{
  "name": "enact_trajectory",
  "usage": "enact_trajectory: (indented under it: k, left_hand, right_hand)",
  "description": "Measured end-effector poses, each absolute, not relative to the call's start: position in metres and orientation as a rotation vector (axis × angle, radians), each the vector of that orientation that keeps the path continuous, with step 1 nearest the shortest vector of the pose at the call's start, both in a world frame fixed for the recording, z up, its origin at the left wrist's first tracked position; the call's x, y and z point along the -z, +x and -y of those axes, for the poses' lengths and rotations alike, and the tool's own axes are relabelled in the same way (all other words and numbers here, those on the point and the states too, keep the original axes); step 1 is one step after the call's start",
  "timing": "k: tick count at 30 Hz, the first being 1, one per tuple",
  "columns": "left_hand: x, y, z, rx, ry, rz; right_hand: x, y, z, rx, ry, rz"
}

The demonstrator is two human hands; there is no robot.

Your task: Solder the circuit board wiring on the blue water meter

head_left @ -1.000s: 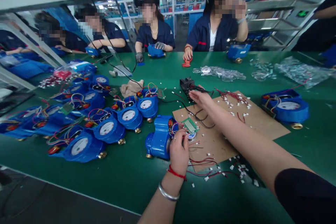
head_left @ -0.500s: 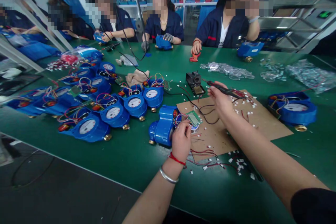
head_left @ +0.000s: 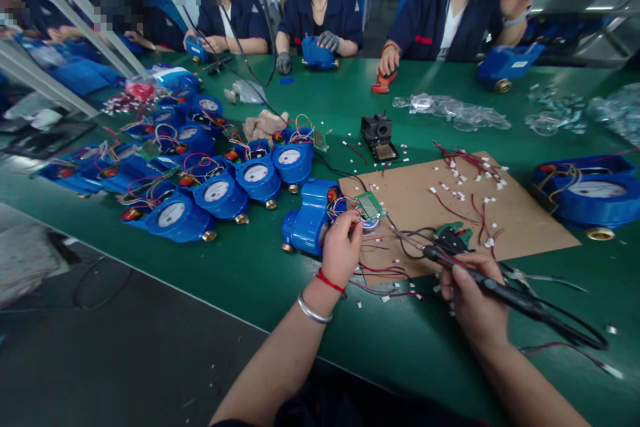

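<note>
Though the right hand [head_left: 479, 307] clasps a soldering iron [head_left: 507, 294], whether the left hand [head_left: 342, 248] pinches the circuit board [head_left: 370, 206] I cannot tell.

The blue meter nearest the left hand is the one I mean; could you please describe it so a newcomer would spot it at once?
On the green table, find the brown sheet. By its left edge, the left hand is beside the blue meter. Unlike the blue meters clustered to its left, where white dials show, this one shows no dial face.
</note>
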State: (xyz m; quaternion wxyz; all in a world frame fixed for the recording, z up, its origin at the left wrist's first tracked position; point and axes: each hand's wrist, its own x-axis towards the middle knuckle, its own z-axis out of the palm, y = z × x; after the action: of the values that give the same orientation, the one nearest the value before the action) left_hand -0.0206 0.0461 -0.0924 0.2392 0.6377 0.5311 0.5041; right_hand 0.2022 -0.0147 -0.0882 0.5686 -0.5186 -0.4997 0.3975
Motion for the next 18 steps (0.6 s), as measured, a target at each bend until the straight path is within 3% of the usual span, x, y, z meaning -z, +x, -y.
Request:
enact_trajectory:
  k: [18]
  left_hand:
    - [0.0926, -0.0195, -0.0463, -1.358, 1.743, -1.448]
  right_hand:
    - [0.093, 0.2014, 0.0266, -1.105, -1.284, 1.474]
